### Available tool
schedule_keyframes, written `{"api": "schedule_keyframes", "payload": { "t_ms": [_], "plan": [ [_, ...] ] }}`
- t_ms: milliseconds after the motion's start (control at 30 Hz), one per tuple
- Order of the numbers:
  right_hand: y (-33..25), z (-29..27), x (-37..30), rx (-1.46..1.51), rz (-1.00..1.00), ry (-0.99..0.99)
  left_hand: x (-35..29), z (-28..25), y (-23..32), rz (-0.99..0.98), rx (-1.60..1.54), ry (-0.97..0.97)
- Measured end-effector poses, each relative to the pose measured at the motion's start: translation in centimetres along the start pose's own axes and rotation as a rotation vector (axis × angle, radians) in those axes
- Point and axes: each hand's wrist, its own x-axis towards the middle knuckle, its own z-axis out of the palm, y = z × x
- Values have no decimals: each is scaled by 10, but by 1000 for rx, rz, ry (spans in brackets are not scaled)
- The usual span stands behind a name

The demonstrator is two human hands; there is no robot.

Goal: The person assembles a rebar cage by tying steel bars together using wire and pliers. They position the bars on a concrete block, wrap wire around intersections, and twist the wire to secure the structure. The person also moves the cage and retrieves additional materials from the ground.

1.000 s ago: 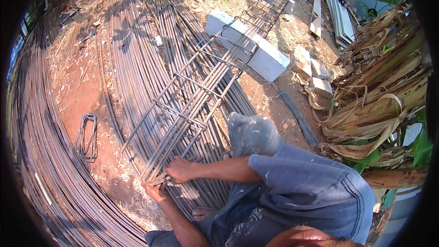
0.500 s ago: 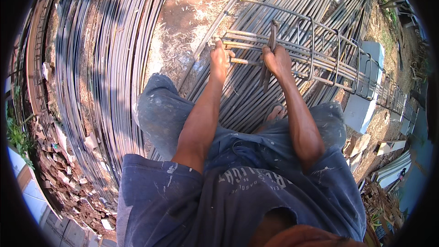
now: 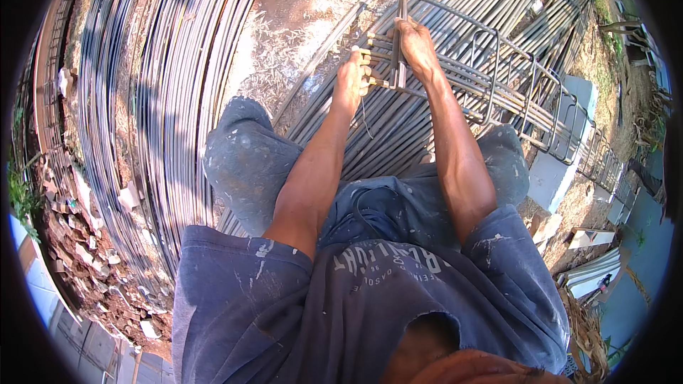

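My left hand [image 3: 348, 84] is closed at the rusty cut ends of several steel reinforcing bars [image 3: 379, 57]. A thin bent wire [image 3: 367, 122] dangles just below its fingers. To its right, my right hand [image 3: 416, 44] grips a long dark metal hand tool [image 3: 399, 65]. The tool stands crosswise over the bars, with its narrow head above the fist and two parallel arms below; its exact kind is unclear. The bars run rightward into a long rebar cage [image 3: 491, 71] with square stirrups. What lies inside my left fingers is partly hidden.
Long loose rebars [image 3: 384, 131] lie beneath the cage, and another wide bundle [image 3: 181, 92] covers the ground at left. A pale block [image 3: 563, 153] supports the cage at right. Broken rubble [image 3: 96, 259] lies at lower left. My bent knees [image 3: 245, 163] flank the work.
My right hand has moved up and to the left with the tool, which now stands nearer my left hand. My left hand has shifted slightly to the right.
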Motion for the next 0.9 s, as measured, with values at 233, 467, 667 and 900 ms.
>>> {"api": "schedule_keyframes", "payload": {
  "t_ms": [233,467,667,900],
  "plan": [
    [-7,6,0,87,78,-127,-17,6,9,10,-42,-36],
    [13,19,10,-67,-29,-60,-11,15,6,-1,-84,48],
    [24,23,17,-34,-18,20,-24,27,9,19,-90,109],
    [7,21,7,41,55,-29,-21,7,-15,-50,-31,82]
  ]
}}
